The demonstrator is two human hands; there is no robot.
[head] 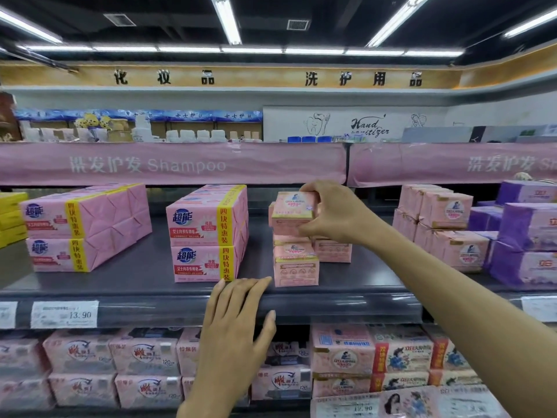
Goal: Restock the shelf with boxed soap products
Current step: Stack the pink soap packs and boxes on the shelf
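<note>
My right hand grips a small pink soap box at the top of a short stack, fingers over its top and thumb under its near corner. Below it stand more pink soap boxes on the dark grey shelf, with another one behind. My left hand rests flat on the shelf's front edge with straight fingers and holds nothing.
Pink four-pack soap bundles with yellow bands stand at the left and centre. Pink and purple boxes fill the right. A price tag sits on the shelf rail. Pink soap packs crowd the shelf below.
</note>
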